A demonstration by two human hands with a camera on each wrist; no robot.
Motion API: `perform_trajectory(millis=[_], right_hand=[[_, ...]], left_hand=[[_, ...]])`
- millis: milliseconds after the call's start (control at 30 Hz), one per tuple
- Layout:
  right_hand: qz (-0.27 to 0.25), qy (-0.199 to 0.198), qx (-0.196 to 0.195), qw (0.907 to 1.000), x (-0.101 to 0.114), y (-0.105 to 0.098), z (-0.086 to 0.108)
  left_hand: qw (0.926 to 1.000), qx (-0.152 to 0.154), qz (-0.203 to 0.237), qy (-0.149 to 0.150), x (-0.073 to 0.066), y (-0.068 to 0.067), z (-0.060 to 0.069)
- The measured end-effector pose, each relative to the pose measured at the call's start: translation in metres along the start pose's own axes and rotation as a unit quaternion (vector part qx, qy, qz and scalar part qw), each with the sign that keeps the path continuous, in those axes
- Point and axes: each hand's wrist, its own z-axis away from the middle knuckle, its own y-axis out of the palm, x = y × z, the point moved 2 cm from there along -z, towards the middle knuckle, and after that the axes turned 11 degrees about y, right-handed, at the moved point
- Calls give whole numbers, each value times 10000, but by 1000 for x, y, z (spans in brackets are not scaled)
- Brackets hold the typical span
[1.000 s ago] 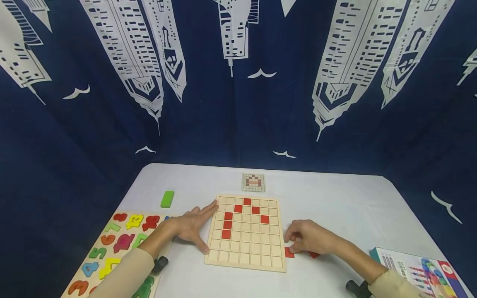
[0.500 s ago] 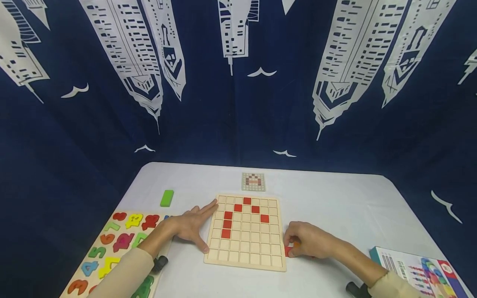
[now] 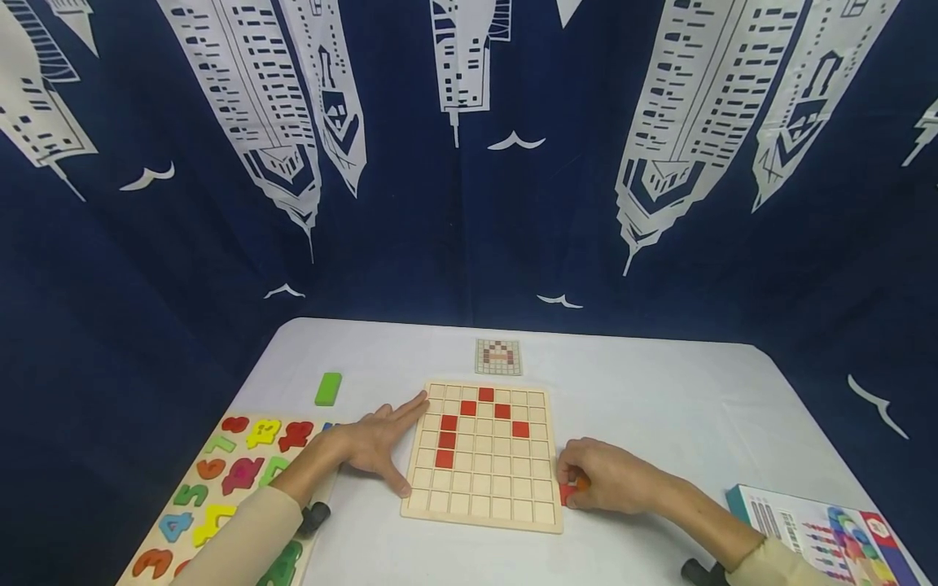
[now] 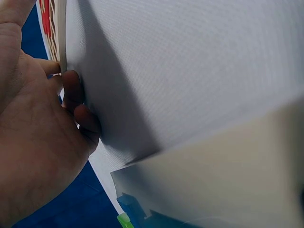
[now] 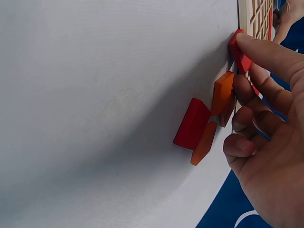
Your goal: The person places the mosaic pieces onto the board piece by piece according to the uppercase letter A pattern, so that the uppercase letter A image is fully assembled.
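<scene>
Seven tiles (image 3: 446,440) in the board (image 3: 484,465)

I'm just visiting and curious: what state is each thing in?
Board: partly filled, seven red tiles.
Left hand: spread, touching the board's edge.
Right hand: pinching another red tile.
Loose tiles: off the board.
Card: flat, pattern up.
Green block: lying flat.
Number puzzle: partly hidden.
Box: lying down; whether opened, unclear.

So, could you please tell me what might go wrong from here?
The right hand pinches a red tile close to loose orange tiles, so its curled fingers could nudge those aside. The left hand touches the left edge of the grid board; an uneven push might shift it and perhaps unseat the placed red squares.
</scene>
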Motion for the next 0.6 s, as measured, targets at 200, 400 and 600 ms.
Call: perform_trajectory(millis=[200,400,600], right_hand=[[-51,103,26,9999,0,1,1],[-329,84,187,9992,-1,3,0],[-663,-113,228,9975,-1,0,-2]], left_hand=[[10000,-9,-22,11,0,0,0],[10000,-11,30,13,0,0,0],[10000,6,51,4,0,0,0]])
